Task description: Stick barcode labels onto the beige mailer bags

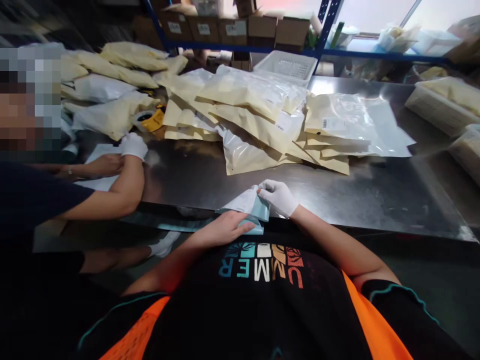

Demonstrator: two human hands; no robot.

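At the table's front edge, close to my body, is a sheet of white labels (243,201) with a light blue backing (255,229) below it. My right hand (280,196), in a white glove, pinches the upper right corner of the sheet between thumb and fingers. My left hand (225,229), bare, lies across the sheet's lower left part with its thumb over the blue backing; its fingertips are partly hidden by the sheet. The print on the labels is too small to read.
Beyond my hands, padded mailing bags (255,110) lie in piles on the metal table (187,175). A co-worker's gloved hand (134,146) is at the left, near a tape roll (150,120). White baskets (287,66) and a shelf of cardboard boxes (232,31) stand behind.
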